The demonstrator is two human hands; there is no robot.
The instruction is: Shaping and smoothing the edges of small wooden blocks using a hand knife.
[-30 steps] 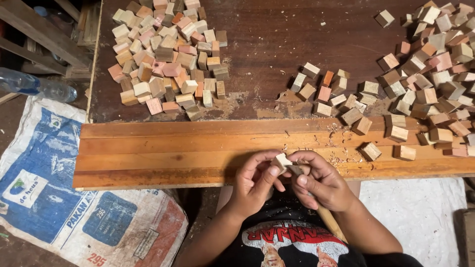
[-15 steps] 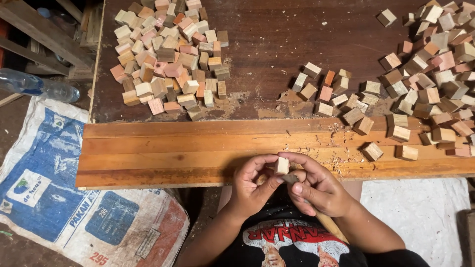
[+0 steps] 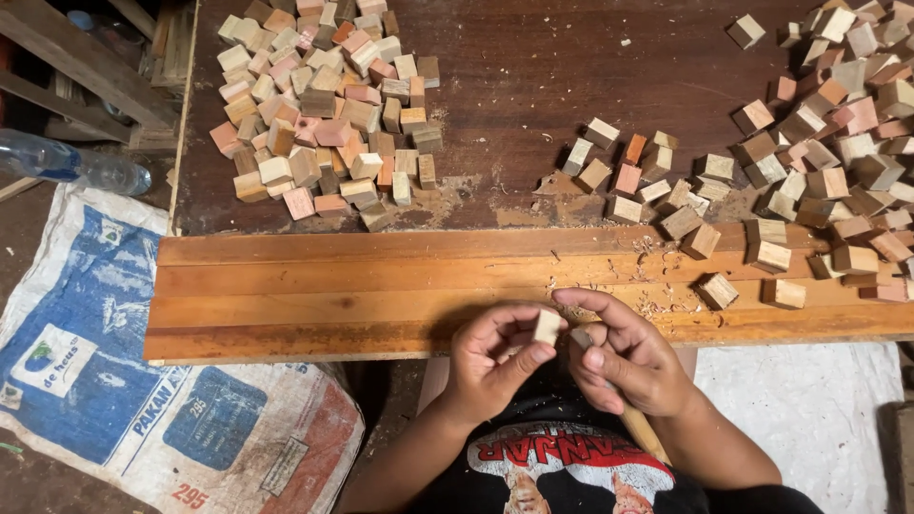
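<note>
Head view: wood block (image 3: 546,326) pinched between left fingers (image 3: 522,360).

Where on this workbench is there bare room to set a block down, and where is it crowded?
Free: the left stretch of the long plank, and the dark tabletop between the two block heaps. Crowded: the left heap, the right heap spilling onto the plank's right end, and the spot by both hands.

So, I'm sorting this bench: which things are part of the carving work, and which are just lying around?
In use:
left hand holding small block
right hand with tool
plank
block piles

Lying about:
bottle
sack
white sheet
</note>
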